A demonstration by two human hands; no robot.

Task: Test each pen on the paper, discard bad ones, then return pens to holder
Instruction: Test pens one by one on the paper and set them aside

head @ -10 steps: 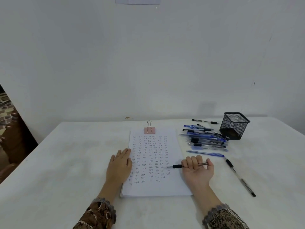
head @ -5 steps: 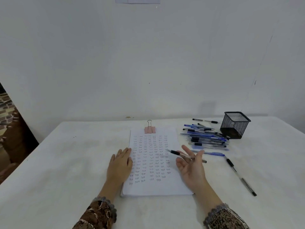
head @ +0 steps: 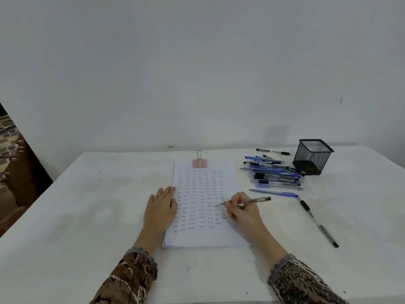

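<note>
Pen (head: pixel 247 202) sits pinched in your right hand (head: pixel 243 212), tip on the paper (head: pixel 219 236), while your left hand (head: pixel 161 208) presses flat beside it.

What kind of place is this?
Likely a plain indoor desk setup: a white-covered table against a bare white wall, with clipped paper, a pile of pens and a black mesh holder. The right hand grips a pen at the paper.

The white table (head: pixel 87 216) bears clipped paper (head: pixel 203 236), a pen pile (head: pixel 274 174), and a mesh holder (head: pixel 312 157).
</note>
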